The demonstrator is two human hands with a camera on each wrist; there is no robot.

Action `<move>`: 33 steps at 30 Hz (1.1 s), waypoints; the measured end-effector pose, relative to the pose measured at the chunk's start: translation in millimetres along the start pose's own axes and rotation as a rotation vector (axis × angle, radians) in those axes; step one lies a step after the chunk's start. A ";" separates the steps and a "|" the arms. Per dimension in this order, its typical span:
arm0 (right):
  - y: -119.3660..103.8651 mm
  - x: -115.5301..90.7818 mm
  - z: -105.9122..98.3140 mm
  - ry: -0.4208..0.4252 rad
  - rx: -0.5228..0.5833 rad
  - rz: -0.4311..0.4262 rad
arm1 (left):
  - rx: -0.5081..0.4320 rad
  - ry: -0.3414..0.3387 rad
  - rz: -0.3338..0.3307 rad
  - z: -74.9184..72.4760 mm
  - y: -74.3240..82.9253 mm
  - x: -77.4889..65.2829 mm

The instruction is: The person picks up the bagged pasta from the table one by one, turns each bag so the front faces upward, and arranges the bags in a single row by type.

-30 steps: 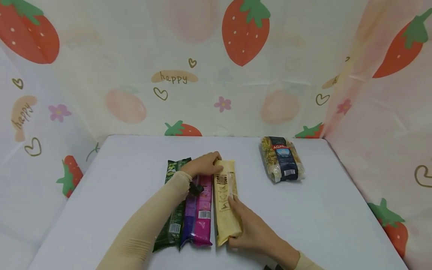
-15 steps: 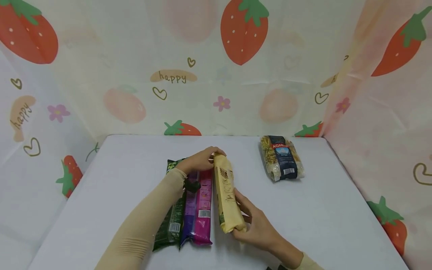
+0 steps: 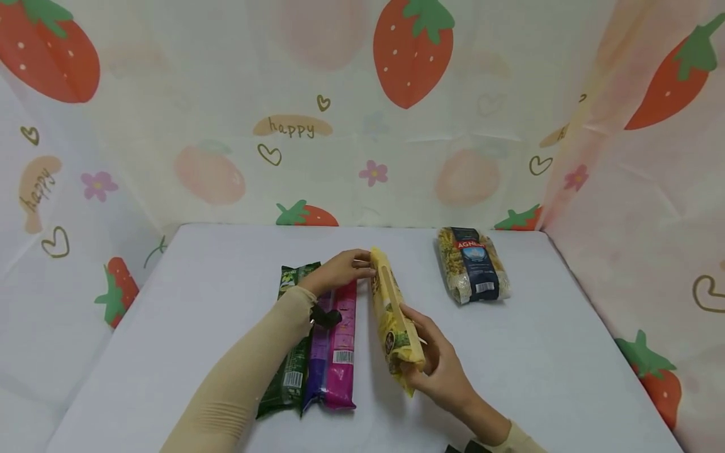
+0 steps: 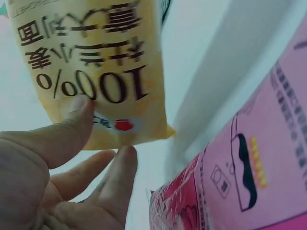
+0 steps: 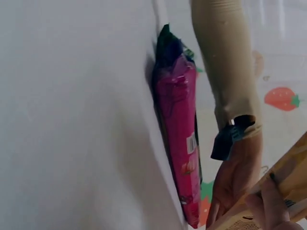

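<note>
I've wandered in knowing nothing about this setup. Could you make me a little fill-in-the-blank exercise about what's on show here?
1. In the left wrist view, the yellow package gripped by the right hand shows the number ____ before a percent sign.
2. In the head view, the pasta bag lies to the ____ of that package.
3. The leftmost packet in the head view is dark ____.
4. The large red fruit printed on the backdrop is a ____.

Missing words: 100; right; green; strawberry.
</note>
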State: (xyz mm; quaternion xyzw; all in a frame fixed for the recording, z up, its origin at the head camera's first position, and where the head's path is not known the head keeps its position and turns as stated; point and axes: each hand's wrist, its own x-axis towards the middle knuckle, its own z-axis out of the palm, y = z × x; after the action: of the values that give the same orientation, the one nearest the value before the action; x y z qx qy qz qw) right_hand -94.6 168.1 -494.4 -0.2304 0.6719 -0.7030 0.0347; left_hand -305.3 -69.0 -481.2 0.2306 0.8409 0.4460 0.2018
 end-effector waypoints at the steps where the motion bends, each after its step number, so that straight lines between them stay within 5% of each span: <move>1: -1.0 0.2 0.0 0.017 0.020 0.010 | 0.009 -0.004 -0.001 0.3 0.6 -0.5; 8: -5.5 -0.5 4.6 0.136 0.129 0.043 | -0.046 -0.017 0.003 2.7 0.1 -3.7; 17: -6.9 3.8 11.8 0.136 0.283 -0.018 | -0.442 -0.054 -0.044 2.9 4.7 -8.7; 24: -3.0 0.3 5.4 0.100 0.164 0.051 | -0.630 0.046 -0.093 2.2 -0.7 -12.0; 33: -8.9 -3.8 -0.8 0.122 0.029 0.150 | -0.605 0.163 -0.081 -3.2 1.1 -18.1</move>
State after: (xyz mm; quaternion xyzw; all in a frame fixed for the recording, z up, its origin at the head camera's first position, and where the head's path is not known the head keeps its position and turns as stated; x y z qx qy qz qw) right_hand -89.2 171.0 -486.9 -0.1357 0.6780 -0.7207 0.0498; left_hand -292.1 -80.8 -476.1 0.0902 0.6920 0.6845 0.2110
